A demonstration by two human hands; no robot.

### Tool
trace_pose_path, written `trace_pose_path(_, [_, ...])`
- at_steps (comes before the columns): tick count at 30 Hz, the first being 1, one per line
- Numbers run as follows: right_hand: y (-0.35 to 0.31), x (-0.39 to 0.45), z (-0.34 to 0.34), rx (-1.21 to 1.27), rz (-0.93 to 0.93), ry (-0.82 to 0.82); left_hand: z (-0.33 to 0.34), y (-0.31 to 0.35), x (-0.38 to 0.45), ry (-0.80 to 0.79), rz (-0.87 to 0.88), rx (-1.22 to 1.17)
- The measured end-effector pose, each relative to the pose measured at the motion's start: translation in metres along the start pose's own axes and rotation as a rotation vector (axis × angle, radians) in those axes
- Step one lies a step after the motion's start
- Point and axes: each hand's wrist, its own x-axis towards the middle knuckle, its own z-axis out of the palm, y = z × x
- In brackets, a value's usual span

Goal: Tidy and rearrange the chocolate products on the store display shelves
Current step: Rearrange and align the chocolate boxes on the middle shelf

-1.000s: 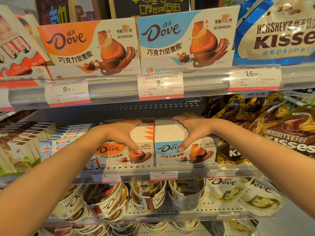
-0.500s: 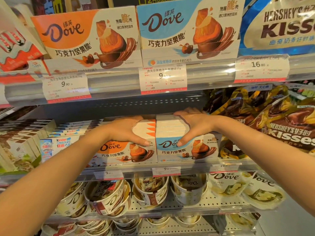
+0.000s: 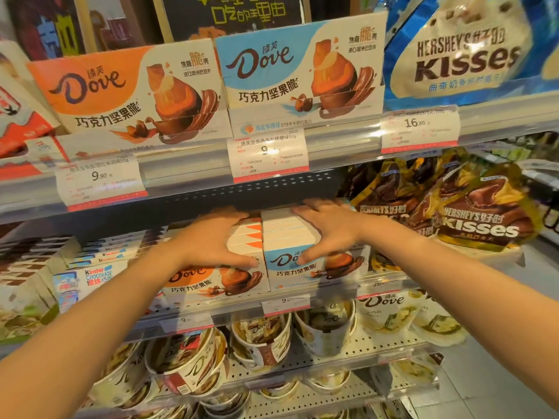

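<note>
left hand [image 3: 211, 240] grips orange Dove boxes [image 3: 217, 282] | right hand [image 3: 329, 228] grips blue Dove boxes [image 3: 305, 267] | fingertips hidden behind

head view, close, facing shelves [image 3: 193, 189]

- Top shelf [image 3: 193, 173]: orange Dove box [image 3: 121, 92], blue Dove box [image 3: 299, 71], blue Hershey's Kisses bag [image 3: 465, 49], side by side.
- Middle shelf [image 3: 381, 279]: Kinder Chocolate boxes [image 3: 90, 273], orange Dove stack [image 3: 220, 282], blue Dove stack [image 3: 290, 237] touching it, brown Hershey's Kisses bags [image 3: 481, 219] at right.
- Lower perforated shelf [image 3: 372, 343]: Dove cups [image 3: 263, 337], pale Dove pouches [image 3: 390, 313].
</note>
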Motion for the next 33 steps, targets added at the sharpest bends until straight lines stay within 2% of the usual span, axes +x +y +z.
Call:
trace_pose_path(2, [-0.008,-0.011,0.002,-0.003,-0.036,0.123,0.000,0.010,-0.001,0.099,0.042,0.004])
trace_pose_path(7, [-0.018,-0.039,0.002,0.064,-0.212,0.583,0.003,0.048,0.003,0.254,0.125,-0.055])
trace_pose_path(9, [-0.013,-0.053,0.002,0.086,-0.274,0.679,0.008,0.065,0.009,0.304,0.151,-0.182])
trace_pose_path(12, [0.006,-0.077,0.000,-0.011,-0.323,0.768,0.018,0.102,0.021,0.369,0.157,-0.393])
trace_pose_path(16, [0.054,-0.114,-0.001,-0.040,-0.381,0.935,0.034,0.164,0.045,0.457,0.167,-0.506])
trace_pose_path(20, [0.114,-0.154,0.003,0.007,-0.344,1.079,0.049,0.215,0.075,0.524,0.129,-0.567])
trace_pose_path(23, [0.163,-0.175,0.008,0.106,-0.233,1.120,0.060,0.242,0.095,0.521,0.056,-0.593])
trace_pose_path(27, [0.218,-0.194,0.020,0.389,0.171,1.182,0.072,0.260,0.113,0.473,-0.060,-0.580])
trace_pose_path(28, [0.231,-0.195,0.022,0.414,0.294,1.146,0.074,0.264,0.117,0.459,-0.085,-0.550])
trace_pose_path(30, [0.249,-0.195,0.022,0.413,0.464,0.950,0.076,0.269,0.122,0.425,-0.165,-0.513])
trace_pose_path(33, [0.259,-0.190,0.015,0.449,0.438,0.652,0.078,0.271,0.128,0.363,-0.199,-0.510])
